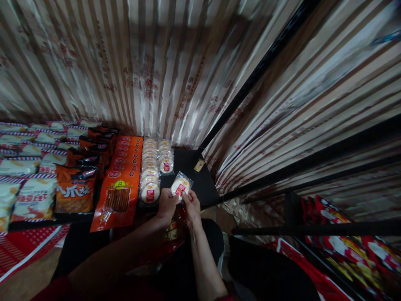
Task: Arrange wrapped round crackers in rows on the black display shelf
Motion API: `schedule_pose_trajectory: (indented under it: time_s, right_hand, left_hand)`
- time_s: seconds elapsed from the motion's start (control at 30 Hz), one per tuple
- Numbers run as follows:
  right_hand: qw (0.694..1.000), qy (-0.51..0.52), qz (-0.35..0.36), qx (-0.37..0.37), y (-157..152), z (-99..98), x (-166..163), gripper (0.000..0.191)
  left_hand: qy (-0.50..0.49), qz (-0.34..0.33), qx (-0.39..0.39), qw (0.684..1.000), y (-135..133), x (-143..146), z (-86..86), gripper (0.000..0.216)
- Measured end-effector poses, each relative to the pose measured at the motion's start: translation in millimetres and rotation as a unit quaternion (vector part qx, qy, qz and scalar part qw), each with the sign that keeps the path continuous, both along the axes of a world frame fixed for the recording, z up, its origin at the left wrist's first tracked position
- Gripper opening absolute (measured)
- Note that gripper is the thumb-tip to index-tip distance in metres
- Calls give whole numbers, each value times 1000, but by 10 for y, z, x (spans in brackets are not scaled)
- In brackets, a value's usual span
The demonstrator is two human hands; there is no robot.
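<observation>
A wrapped round rice cracker [181, 187] with a red label is held between my two hands, above the front of the black shelf [203, 184]. My left hand [168, 203] grips the packet's left edge, and my right hand [191, 205] pinches it from the lower right. Just left of it runs a row of matching rice cracker packets [149, 193], overlapping one behind another. A second, shorter row of the same packets [166, 164] stands behind my hands, near the curtain.
Orange snack packs [120, 175] lie overlapped left of the crackers, beside orange chip bags [75, 190] and white snack bags [36, 198]. A small tan tag [199, 165] sits by the slanted black post [244, 96]. Red packets [347, 246] fill another shelf at lower right.
</observation>
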State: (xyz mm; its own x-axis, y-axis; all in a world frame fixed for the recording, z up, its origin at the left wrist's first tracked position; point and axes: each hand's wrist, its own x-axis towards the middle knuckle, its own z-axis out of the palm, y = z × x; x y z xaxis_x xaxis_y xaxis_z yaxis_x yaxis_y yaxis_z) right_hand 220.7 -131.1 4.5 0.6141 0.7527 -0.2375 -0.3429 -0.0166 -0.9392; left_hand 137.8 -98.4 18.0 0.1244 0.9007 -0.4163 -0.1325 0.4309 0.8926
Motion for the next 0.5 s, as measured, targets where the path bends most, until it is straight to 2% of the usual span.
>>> schedule_pose_trajectory:
  time_s: [0.1,0.23,0.33,0.5]
  right_hand:
    - [1000,-31,2,-3,78,-52,82,42]
    - [997,-77,11,-19,225,-124,221,47]
    - [995,-96,17,-32,332,-146,264,47]
    - [992,-105,52,-42,500,-118,233,42]
  left_hand:
    - [64,-36,-1,997,26,-11,30,22]
    - [84,-71,3,994,33,-44,100,49]
    - [130,-88,31,987,13,-66,148,63]
    - [158,-135,83,975,1,-35,156,71]
